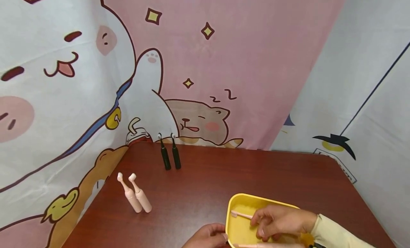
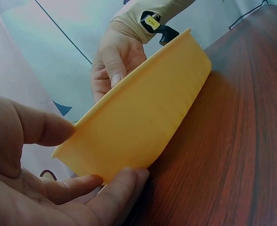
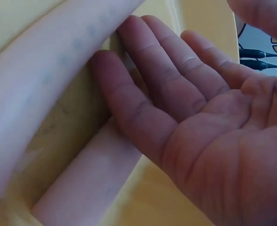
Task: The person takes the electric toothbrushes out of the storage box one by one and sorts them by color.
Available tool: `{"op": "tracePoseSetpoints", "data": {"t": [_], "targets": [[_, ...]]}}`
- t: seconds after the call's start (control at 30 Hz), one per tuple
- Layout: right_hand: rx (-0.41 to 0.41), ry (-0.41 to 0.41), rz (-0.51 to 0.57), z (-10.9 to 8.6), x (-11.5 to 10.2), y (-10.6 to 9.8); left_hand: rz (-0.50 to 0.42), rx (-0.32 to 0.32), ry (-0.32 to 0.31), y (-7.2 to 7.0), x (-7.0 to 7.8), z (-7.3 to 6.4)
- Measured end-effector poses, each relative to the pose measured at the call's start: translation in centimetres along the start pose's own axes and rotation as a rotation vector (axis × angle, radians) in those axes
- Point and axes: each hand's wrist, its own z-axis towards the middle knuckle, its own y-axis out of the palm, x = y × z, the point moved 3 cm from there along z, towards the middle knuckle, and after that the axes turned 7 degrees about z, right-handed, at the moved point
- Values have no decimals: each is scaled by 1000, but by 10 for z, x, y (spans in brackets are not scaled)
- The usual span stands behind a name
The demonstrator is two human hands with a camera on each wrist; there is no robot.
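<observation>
My left hand grips the near left side of a yellow plastic box; in the left wrist view the thumb is at its rim and the fingers reach under its lower edge. My right hand is inside the box, over a pink electric toothbrush partly hidden by the fingers. A second pink toothbrush lies along the box's near side. In the right wrist view the fingers are extended and slightly bent, between the two pink handles, with the thumb well apart.
Two pink electric toothbrushes stand upright on the brown wooden table at the left. Farther back, two black electric toothbrushes stand upright near the table's back edge. A cartoon-printed cloth hangs behind the table.
</observation>
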Motion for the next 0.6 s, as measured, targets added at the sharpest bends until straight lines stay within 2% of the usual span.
{"op": "tracePoseSetpoints", "data": {"t": [0.23, 0.5, 0.6], "targets": [[-51, 35, -52, 1, 0, 3, 53, 48, -45, 0, -2, 1], [-96, 69, -109, 6, 4, 7, 65, 62, -28, 0, 0, 2], [-103, 76, -134, 8, 4, 9, 46, 46, -37, 0, 1, 1]]}}
